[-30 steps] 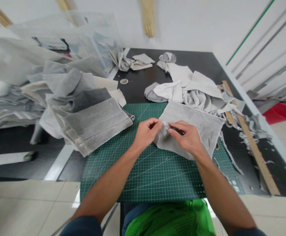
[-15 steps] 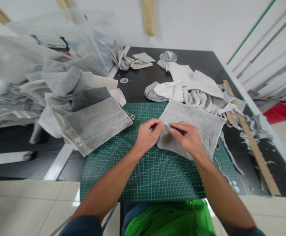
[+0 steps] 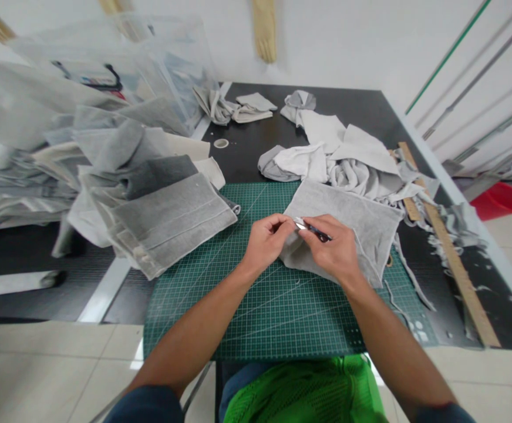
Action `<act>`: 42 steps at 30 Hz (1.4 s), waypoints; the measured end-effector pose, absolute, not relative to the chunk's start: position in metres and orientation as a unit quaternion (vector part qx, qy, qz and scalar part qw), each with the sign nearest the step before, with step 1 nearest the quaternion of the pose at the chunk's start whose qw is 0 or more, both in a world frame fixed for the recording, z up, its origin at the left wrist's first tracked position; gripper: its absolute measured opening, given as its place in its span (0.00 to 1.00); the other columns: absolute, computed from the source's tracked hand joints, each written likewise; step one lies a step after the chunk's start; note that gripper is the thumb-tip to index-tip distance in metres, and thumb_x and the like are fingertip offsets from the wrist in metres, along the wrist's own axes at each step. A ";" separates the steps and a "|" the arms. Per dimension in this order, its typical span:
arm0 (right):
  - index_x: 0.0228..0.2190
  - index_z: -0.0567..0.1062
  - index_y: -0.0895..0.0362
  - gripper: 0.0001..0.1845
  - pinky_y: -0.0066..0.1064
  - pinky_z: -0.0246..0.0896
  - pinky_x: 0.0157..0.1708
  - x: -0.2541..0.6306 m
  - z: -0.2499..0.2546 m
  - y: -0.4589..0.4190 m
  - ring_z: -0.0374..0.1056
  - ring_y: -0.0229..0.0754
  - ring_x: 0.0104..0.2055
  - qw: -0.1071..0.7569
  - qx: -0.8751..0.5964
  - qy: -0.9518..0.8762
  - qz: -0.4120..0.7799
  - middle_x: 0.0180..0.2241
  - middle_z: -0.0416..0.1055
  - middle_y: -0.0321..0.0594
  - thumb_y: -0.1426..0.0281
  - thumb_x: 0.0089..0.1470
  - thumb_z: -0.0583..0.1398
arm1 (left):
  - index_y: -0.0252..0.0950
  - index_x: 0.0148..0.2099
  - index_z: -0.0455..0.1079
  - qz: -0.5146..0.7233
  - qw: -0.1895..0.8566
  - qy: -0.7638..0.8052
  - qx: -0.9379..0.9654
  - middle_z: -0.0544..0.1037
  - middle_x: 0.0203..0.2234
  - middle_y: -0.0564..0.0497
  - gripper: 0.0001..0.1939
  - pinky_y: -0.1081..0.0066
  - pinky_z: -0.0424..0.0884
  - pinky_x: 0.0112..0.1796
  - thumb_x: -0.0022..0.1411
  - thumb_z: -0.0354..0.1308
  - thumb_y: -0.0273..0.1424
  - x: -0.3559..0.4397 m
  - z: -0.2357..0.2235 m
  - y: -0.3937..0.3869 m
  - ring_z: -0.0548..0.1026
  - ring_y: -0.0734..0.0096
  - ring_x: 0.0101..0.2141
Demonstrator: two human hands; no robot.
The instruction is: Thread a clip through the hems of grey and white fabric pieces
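A grey piece of fabric (image 3: 364,226) lies on the green cutting mat (image 3: 265,317), its left edge bunched and raised between my hands. My left hand (image 3: 265,244) pinches that edge with thumb and fingers. Close to its fingertips, my right hand (image 3: 337,249) grips a small cutting tool (image 3: 322,236) with a dark handle and a shiny metal blade. The blade points left and meets the pinched edge; its exact kind is partly hidden by the fingers.
Stacked grey fabric pieces (image 3: 172,217) overlap the mat's left side. Behind the work lies crumpled pale cloth (image 3: 348,158). A wooden ruler (image 3: 458,264) and loose strips are at right; a clear plastic box (image 3: 185,76) and tape roll (image 3: 221,143) sit farther back.
The right hand has turned slightly, so the tool's handle and blade show more clearly. My left hand keeps its pinch on the fabric edge, nearly still.
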State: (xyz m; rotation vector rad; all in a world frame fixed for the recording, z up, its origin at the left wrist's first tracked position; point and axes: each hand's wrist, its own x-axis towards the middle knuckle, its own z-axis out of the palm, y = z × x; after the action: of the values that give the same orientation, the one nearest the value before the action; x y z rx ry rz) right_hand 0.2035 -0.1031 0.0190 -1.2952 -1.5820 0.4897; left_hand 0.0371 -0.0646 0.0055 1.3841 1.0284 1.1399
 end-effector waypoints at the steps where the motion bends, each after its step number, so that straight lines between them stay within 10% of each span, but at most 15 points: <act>1: 0.42 0.84 0.50 0.10 0.41 0.73 0.41 0.203 0.019 -0.104 0.77 0.47 0.40 0.495 -0.536 -0.655 0.196 0.40 0.82 0.43 0.67 0.58 0.66 | 0.35 0.34 0.78 0.476 0.518 0.428 0.567 0.79 0.28 0.52 0.11 0.72 0.69 0.33 0.62 0.64 0.38 0.037 0.005 -0.064 0.73 0.72 0.30; 42: 0.46 0.83 0.51 0.13 0.42 0.73 0.43 0.192 0.016 -0.106 0.74 0.47 0.40 0.496 -0.548 -0.656 0.152 0.41 0.80 0.45 0.66 0.62 0.62 | 0.36 0.38 0.82 0.474 0.562 0.408 0.541 0.84 0.34 0.49 0.11 0.69 0.72 0.38 0.61 0.65 0.38 0.038 0.003 -0.064 0.77 0.69 0.34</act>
State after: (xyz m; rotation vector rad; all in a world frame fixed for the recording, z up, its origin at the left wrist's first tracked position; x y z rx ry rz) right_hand 0.1925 -0.1057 0.0156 -1.3273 -1.5895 0.3691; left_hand 0.0384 -0.0636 0.0027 1.2752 0.9620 1.1170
